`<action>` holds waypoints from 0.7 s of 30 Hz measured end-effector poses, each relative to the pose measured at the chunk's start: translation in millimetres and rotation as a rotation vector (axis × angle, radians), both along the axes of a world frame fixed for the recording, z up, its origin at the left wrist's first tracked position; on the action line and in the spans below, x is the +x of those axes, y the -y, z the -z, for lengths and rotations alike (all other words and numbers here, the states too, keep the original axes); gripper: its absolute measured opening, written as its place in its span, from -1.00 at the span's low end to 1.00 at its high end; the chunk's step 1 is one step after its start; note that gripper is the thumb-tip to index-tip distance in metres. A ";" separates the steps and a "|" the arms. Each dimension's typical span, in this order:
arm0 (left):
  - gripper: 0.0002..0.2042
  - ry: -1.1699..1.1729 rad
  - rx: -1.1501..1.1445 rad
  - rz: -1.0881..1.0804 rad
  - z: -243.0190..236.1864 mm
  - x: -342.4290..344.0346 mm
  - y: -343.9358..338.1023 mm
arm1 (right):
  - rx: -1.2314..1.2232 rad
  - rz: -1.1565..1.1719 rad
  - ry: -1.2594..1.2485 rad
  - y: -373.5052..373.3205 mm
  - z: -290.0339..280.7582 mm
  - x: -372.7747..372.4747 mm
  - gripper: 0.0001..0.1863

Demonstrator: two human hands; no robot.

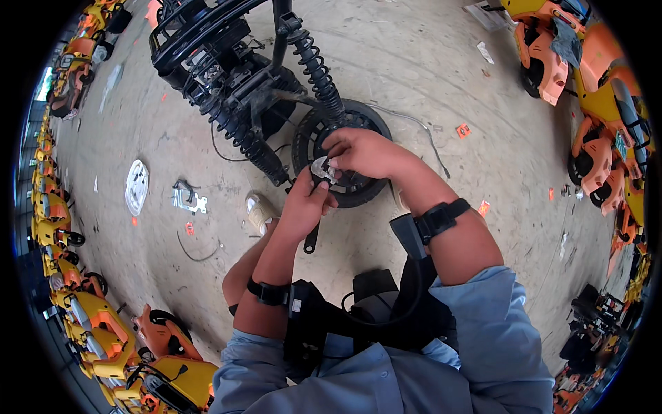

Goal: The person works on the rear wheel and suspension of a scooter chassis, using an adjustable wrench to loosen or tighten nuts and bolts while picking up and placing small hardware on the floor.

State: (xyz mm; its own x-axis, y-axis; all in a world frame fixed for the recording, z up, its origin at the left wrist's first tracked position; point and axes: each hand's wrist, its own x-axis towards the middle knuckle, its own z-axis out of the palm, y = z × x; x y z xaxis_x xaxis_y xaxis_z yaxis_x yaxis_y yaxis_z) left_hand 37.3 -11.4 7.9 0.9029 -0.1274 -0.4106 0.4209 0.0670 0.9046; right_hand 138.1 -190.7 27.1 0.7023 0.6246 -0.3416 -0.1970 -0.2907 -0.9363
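Observation:
A stripped black scooter frame lies on the concrete floor, its rear wheel toward me, with two coil shock absorbers beside it. My left hand is closed around a dark wrench whose handle sticks out below the fist, at the wheel's near edge. My right hand rests on the wheel hub and pinches a small shiny metal part at its fingertips. Both wrists carry black straps.
A white round cover and a metal bracket lie on the floor at left. My shoe stands near the wheel. Orange and yellow scooters line the right, left and lower edges. Loose cables trail by the wheel.

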 end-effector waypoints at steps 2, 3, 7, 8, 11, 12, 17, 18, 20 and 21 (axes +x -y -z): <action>-0.73 -0.018 0.022 0.004 -6.6 1.1 0.9 | 0.035 0.020 -0.062 -1.1 -3.1 0.3 -0.69; -0.74 -0.026 0.054 0.008 -10.5 1.5 2.0 | 0.040 0.011 -0.068 -1.1 -4.7 -0.4 -0.67; -0.77 -0.002 0.058 0.025 -1.5 2.7 -6.5 | 0.044 -0.004 -0.055 -4.6 -7.7 -0.7 -0.64; -0.77 -0.003 0.060 0.021 -0.5 2.5 -6.4 | 0.037 -0.001 -0.046 -4.3 -7.4 -0.6 -0.64; -0.76 -0.010 0.054 0.010 -2.9 2.7 -3.7 | 0.054 0.012 -0.052 -2.1 -7.6 1.8 -0.64; -0.75 -0.017 0.045 0.005 -5.1 2.2 -2.7 | 0.050 0.014 -0.056 -1.6 -7.7 1.7 -0.65; -0.74 -0.023 -0.016 0.002 -8.4 2.1 0.1 | 0.060 0.022 -0.076 -0.7 -6.0 0.8 -0.66; -0.74 -0.026 -0.002 0.008 -10.6 3.4 1.3 | 0.072 0.035 -0.060 -0.4 -4.3 0.7 -0.67; -0.74 -0.029 0.025 0.016 -10.6 3.7 1.4 | 0.101 0.049 -0.031 -1.3 -1.0 0.1 -0.69; -0.74 -0.027 0.037 0.021 -8.3 3.9 0.8 | 0.105 0.051 -0.054 -0.2 0.2 -0.2 -0.69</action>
State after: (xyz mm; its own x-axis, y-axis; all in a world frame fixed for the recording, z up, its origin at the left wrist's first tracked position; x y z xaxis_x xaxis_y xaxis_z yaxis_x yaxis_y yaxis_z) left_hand 41.2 -12.2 16.2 0.8888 -0.1304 -0.4394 0.4459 0.0245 0.8948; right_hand 137.9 -190.4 26.9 0.7168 0.6227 -0.3138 -0.2596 -0.1794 -0.9489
